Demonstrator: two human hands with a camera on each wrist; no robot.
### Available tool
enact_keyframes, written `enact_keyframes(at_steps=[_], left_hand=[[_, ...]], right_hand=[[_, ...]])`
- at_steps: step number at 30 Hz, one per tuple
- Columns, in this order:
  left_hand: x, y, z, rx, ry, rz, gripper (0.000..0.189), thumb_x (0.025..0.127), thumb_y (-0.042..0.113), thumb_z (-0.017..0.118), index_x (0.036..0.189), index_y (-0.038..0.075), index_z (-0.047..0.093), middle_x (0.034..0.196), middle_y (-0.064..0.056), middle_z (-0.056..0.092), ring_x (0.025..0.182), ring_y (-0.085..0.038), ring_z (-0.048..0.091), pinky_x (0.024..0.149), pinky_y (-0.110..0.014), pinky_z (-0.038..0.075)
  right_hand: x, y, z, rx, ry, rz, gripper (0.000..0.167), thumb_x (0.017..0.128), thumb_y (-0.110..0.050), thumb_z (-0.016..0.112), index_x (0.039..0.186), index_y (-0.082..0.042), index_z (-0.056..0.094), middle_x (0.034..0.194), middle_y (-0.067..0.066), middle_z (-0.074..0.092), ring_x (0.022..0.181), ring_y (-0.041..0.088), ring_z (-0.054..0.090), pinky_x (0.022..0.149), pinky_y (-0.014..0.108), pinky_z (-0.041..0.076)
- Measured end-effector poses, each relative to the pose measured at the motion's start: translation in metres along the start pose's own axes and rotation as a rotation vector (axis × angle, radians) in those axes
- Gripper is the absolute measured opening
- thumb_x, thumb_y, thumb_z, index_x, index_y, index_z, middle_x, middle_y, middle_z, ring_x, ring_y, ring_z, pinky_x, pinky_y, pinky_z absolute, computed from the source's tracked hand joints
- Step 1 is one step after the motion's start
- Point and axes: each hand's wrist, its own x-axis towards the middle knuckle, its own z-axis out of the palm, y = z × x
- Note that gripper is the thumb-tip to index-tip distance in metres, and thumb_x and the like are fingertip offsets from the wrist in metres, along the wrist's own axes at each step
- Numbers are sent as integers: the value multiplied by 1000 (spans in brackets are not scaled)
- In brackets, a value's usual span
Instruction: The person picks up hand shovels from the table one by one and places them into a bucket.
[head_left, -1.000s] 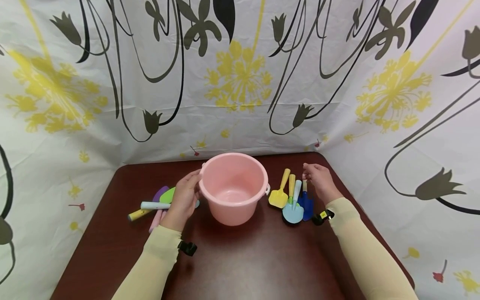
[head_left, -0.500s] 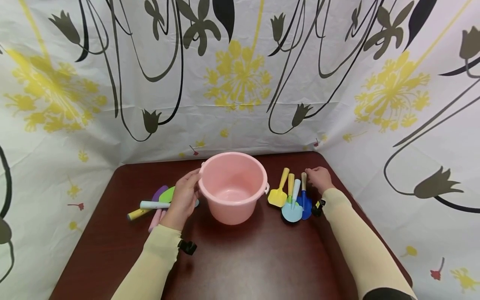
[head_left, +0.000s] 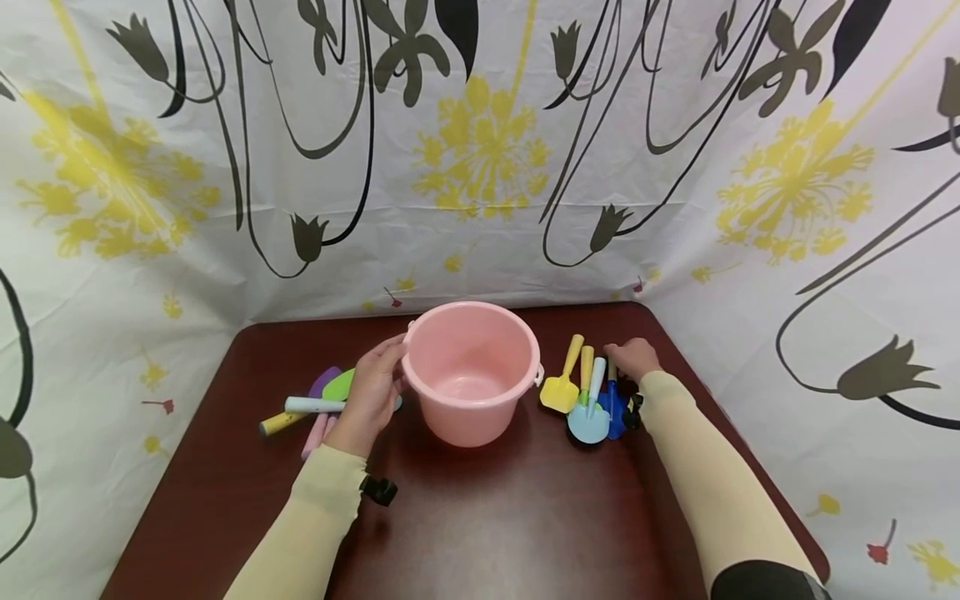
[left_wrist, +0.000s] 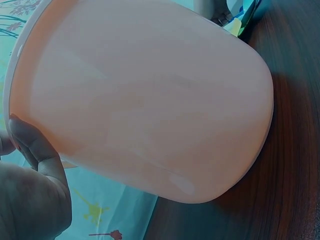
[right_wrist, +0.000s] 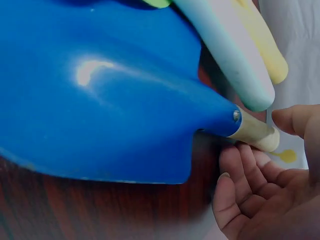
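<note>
your left hand (head_left: 366, 396) pinches the round pink plastic bucket (head_left: 467, 423) mid-table | your right hand (head_left: 635, 358) kinda straddles the wood-handled blue shovel (right_wrist: 125, 105) rightmost, thumb and fingers apart | light-blue round-bladed shovel (head_left: 588, 424) crowds its left

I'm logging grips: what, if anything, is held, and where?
Left hand: the pink bucket, by its rim. Right hand: at the blue shovel's handle, grip unclear.

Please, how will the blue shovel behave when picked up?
The blue shovel is probably stiff: its blade shows a raised ridge. Held by the handle, it may dip blade-first, the blade being far broader. The glossy blade could feel slippery.
</note>
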Motion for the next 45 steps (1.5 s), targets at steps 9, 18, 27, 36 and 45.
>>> enact_keyframes(at_steps=[9, 18, 27, 36, 45], left_hand=[[0, 0, 2, -19, 1, -3, 43, 112, 24, 66, 150, 3, 65, 142, -15, 65, 105, -20, 68, 78, -24, 61], [-1, 1, 2, -30, 10, 4, 41, 112, 21, 65, 147, 1, 66, 133, -15, 68, 94, -18, 66, 72, -22, 57], [-1, 2, 2, -26, 14, -1, 41, 112, 22, 66, 148, 2, 66, 136, -14, 67, 101, -20, 66, 74, -23, 59], [0, 1, 3, -19, 6, 3, 43, 112, 24, 65, 149, 2, 65, 137, -13, 67, 103, -20, 66, 76, -23, 58], [0, 2, 2, -32, 10, 3, 40, 112, 22, 65, 147, 2, 66, 133, -12, 69, 103, -20, 67, 75, -23, 58]], right_hand=[[-6, 3, -3, 38, 27, 36, 46, 105, -41, 59, 82, -3, 69, 77, 13, 71, 72, 29, 67, 64, 38, 59], [-13, 5, -5, 74, 96, 58, 42, 106, -40, 55, 81, -7, 62, 77, 9, 66, 73, 26, 68, 67, 38, 61], [-18, 7, -9, 129, 151, 68, 42, 107, -41, 53, 81, -9, 56, 74, 6, 57, 75, 26, 66, 68, 36, 61], [-30, -2, -30, 177, 164, 20, 58, 113, -41, 55, 134, 11, 66, 125, 28, 66, 88, 28, 69, 67, 29, 59], [-47, -12, -45, 142, 182, -44, 63, 113, -50, 54, 134, 8, 63, 115, 25, 66, 85, 29, 67, 69, 34, 55]])
